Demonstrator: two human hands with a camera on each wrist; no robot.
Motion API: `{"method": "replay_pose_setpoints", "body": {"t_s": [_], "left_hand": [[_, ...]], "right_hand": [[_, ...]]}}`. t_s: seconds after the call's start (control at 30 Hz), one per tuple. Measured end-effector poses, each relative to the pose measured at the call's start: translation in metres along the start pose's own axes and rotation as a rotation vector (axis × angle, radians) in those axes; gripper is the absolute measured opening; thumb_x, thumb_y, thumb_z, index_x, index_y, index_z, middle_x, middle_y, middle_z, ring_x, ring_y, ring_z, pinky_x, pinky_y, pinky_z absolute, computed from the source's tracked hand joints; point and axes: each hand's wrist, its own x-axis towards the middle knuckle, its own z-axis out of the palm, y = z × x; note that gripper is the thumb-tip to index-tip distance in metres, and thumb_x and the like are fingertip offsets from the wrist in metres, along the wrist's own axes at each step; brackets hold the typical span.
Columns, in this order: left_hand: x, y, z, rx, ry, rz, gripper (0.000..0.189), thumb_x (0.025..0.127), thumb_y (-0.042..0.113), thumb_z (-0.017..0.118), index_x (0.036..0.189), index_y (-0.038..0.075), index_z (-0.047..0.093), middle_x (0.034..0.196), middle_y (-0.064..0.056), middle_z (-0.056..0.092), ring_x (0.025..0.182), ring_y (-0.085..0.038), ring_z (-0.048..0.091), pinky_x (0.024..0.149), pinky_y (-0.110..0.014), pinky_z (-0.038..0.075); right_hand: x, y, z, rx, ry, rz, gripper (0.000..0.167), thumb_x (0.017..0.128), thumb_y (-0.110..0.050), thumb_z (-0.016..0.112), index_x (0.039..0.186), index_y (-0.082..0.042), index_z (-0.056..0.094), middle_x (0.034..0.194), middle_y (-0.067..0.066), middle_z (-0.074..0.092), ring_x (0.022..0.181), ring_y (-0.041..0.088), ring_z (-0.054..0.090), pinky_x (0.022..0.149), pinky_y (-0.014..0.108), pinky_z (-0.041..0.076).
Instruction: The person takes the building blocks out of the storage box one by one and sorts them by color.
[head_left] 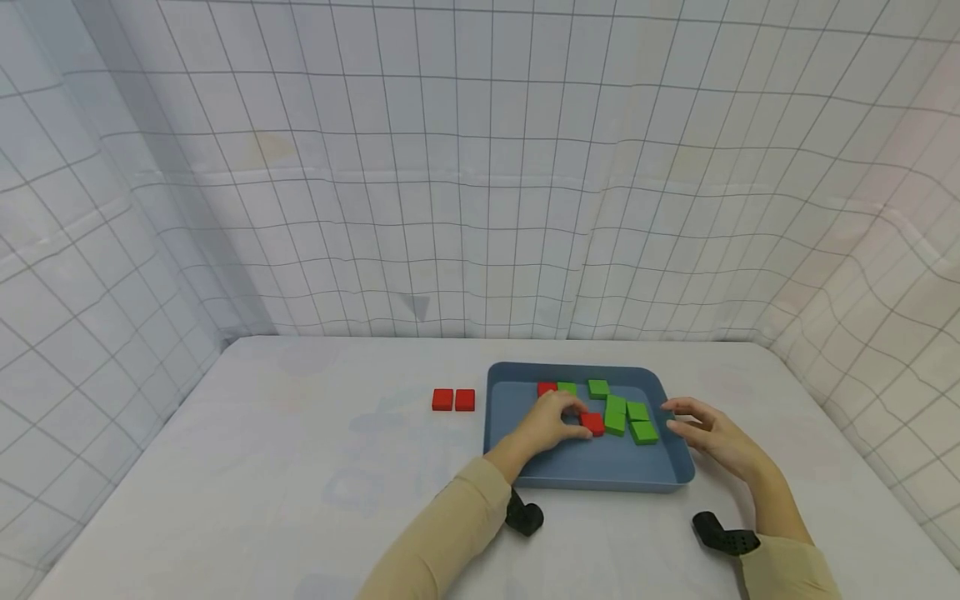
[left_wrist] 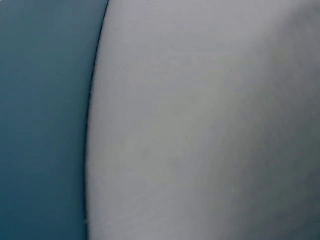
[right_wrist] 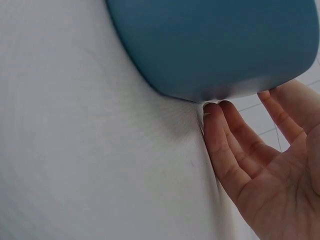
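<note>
My left hand reaches over the left side of a blue tray, thumb and fingertips pinching a red square block. Right beside that block lies a group of green blocks. Under the tray's far wall, another red block sits against a green one, partly hidden by the left hand. My right hand is at the tray's right side, fingers loosely bent and spread. In the right wrist view, its fingertips come right up to the tray's outer wall.
Two red blocks lie side by side on the white table, left of the tray. White gridded sheets hang behind and at both sides. The left wrist view shows only the tray's side and blurred white surface.
</note>
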Motion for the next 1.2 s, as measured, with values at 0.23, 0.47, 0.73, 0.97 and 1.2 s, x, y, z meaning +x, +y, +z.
{"method": "replay_pose_setpoints", "body": {"t_s": [0.23,0.47,0.73,0.97,1.2], "left_hand": [[0.000,-0.001,-0.002,-0.061,0.008,-0.010,0.029,0.077,0.019,0.074,0.102,0.007,0.066,0.092,-0.001,0.059,0.083,-0.012,0.050,0.072,-0.020,0.041],[-0.001,0.000,-0.006,-0.058,0.017,0.009,0.028,0.078,0.019,0.073,0.102,0.008,0.065,0.093,0.000,0.058,0.084,-0.011,0.051,0.073,-0.020,0.043],[-0.007,0.006,-0.021,-0.092,-0.001,0.050,0.024,0.079,0.017,0.072,0.100,0.008,0.065,0.091,0.000,0.056,0.085,-0.016,0.053,0.075,-0.022,0.044],[-0.015,0.000,-0.041,-0.134,0.029,0.101,0.028,0.078,0.013,0.071,0.103,0.005,0.063,0.093,-0.003,0.057,0.086,-0.018,0.053,0.077,-0.026,0.045],[-0.024,-0.012,-0.060,-0.140,0.041,0.129,0.028,0.078,0.012,0.071,0.103,0.004,0.062,0.091,-0.005,0.057,0.087,-0.022,0.054,0.077,-0.037,0.045]], "right_hand": [[0.002,0.000,0.001,0.009,0.008,0.023,0.046,0.093,-0.026,0.053,0.131,-0.003,0.040,0.134,0.021,0.036,0.122,0.045,0.036,0.094,0.059,0.033],[0.001,-0.001,0.001,-0.002,0.006,0.022,0.047,0.093,-0.028,0.053,0.130,-0.002,0.040,0.134,0.021,0.036,0.121,0.045,0.037,0.094,0.057,0.034],[0.001,0.000,0.001,0.002,0.013,0.022,0.046,0.093,-0.026,0.054,0.130,-0.002,0.041,0.133,0.021,0.037,0.121,0.045,0.037,0.094,0.058,0.034],[0.003,0.004,0.001,0.012,0.006,0.022,0.046,0.093,-0.025,0.053,0.130,-0.002,0.040,0.134,0.021,0.036,0.122,0.045,0.036,0.094,0.059,0.033],[0.002,0.004,0.000,0.007,0.005,0.020,0.046,0.093,-0.026,0.053,0.131,-0.003,0.039,0.135,0.022,0.036,0.122,0.046,0.036,0.095,0.058,0.033]]}}
